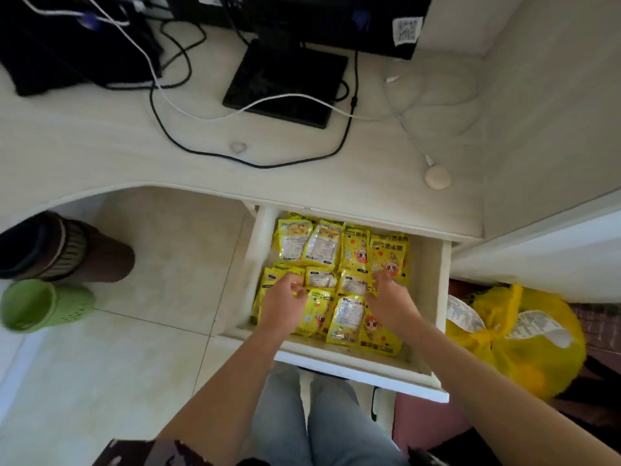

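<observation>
On the desk (pixel 100 139) we see a monitor base (pixel 285 85), cables (pixel 174 136) and a white puck (pixel 437 178). Below we find a green bin (pixel 43 306) and a yellow bag (pixel 524 361).

Looks like a home study corner rather than an office: a pale wood-grain desk (pixel 100 146) tucked against a wall, bearing a monitor base (pixel 285 82), loose black cables (pixel 188 148) and a white charging lead (pixel 268 99). Points to household living through the open drawer (pixel 363 375) packed with yellow snack packets (pixel 342 327), the tiled floor (pixel 134 348) with a green plastic basket (pixel 40 307) and a brown bin (pixel 67 250) under the desk, and a knotted yellow shopping bag (pixel 524 344) beside it.
</observation>
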The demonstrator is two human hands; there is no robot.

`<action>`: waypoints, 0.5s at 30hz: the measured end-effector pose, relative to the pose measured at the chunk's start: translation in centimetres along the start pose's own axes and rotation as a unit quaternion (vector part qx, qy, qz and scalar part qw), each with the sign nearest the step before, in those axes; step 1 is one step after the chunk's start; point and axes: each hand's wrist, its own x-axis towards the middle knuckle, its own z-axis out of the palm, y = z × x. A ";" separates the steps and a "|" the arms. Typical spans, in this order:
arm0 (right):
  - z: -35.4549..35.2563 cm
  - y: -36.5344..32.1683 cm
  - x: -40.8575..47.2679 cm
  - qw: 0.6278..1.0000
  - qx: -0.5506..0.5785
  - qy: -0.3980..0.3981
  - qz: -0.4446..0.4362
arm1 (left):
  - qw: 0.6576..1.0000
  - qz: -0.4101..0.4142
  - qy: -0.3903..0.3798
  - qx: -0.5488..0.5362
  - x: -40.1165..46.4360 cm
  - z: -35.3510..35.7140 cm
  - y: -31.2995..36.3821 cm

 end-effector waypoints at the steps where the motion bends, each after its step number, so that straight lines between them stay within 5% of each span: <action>1: 0.1 -1.2 -0.2 1.000 -0.020 0.001 -0.022 | 1.000 -0.003 0.009 -0.007 -0.3 -1.0 -0.3; 15: 8.7 -17.5 -4.1 0.929 -0.251 -0.026 -0.271 | 0.990 -0.027 0.130 0.053 -4.9 -13.9 -11.5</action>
